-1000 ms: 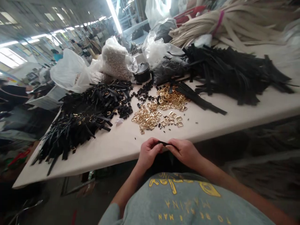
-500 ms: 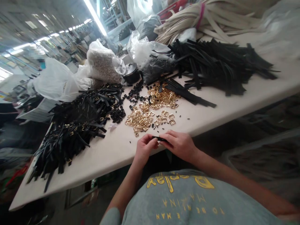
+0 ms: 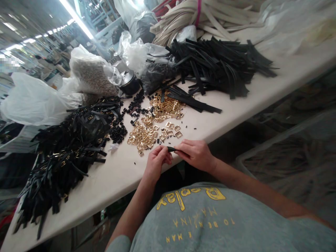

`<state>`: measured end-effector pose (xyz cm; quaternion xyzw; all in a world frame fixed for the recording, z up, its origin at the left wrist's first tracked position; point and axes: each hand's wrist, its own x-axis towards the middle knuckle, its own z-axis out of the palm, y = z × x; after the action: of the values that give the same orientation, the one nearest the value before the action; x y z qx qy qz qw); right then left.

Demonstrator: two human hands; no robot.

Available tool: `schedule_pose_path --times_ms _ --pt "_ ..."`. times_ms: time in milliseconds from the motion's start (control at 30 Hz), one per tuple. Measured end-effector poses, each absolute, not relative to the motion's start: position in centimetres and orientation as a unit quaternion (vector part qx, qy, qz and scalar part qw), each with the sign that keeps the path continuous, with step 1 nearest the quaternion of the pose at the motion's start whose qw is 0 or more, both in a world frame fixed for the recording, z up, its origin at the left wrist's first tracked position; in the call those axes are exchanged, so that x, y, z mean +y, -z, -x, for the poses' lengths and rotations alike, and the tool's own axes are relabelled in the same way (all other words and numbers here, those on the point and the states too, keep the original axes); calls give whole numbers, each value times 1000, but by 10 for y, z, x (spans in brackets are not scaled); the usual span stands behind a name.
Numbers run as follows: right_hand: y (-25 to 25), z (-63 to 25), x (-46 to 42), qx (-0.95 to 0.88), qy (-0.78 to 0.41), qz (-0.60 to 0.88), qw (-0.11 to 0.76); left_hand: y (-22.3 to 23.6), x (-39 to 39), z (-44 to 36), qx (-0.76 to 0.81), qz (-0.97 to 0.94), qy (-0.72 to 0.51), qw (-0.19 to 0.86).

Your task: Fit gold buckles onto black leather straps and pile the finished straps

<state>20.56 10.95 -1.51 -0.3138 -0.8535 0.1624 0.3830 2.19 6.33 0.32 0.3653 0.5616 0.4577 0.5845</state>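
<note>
A short black strap [image 3: 171, 149] spans the gap between my two hands, just above the table's front edge. My left hand [image 3: 156, 161] pinches its left end between thumb and fingers. At the other end my right hand [image 3: 195, 154] is closed on the strap, its fingers hiding part of it. Just beyond the hands lies a pile of gold buckles [image 3: 144, 134], with a second heap of gold buckles [image 3: 166, 106] behind it. Small black loops [image 3: 118, 133] are gathered left of the buckles.
Buckled black straps [image 3: 68, 140] cover the table's left side. Loose black straps [image 3: 217, 64] lie at the back right, before beige strips [image 3: 178, 17]. Plastic bags [image 3: 89, 70] and a dark pot with a metal lid [image 3: 128, 82] stand behind. The table's front edge [image 3: 110, 201] runs diagonally.
The view has swung right, so the table's contents sit further left. My hands have drawn slightly apart, and more of the black strap shows between them.
</note>
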Motion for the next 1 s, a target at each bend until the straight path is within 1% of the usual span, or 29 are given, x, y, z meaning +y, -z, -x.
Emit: schedule_pose_path --times_ms 100,267,367,500,633,900,1000 --pt "13 -220 119 -810 -209 373 401 -1 84 -25 583 -484 -423 496" --pt "14 -237 124 -757 -246 412 443 -2 125 -33 595 -701 -288 266" --pt "15 -241 120 -739 -264 414 462 -6 145 -38 586 -756 -204 207" --pt "18 -241 116 -718 -302 424 462 -10 165 -39 571 -780 -134 218" --pt "19 -239 115 -689 -345 436 465 -10 178 -37 562 -784 -108 239" --pt "12 -228 116 -630 -453 438 455 1 170 -34 582 -755 -169 249" --pt "8 -223 118 -605 -498 432 447 4 163 -33 591 -709 -243 298"
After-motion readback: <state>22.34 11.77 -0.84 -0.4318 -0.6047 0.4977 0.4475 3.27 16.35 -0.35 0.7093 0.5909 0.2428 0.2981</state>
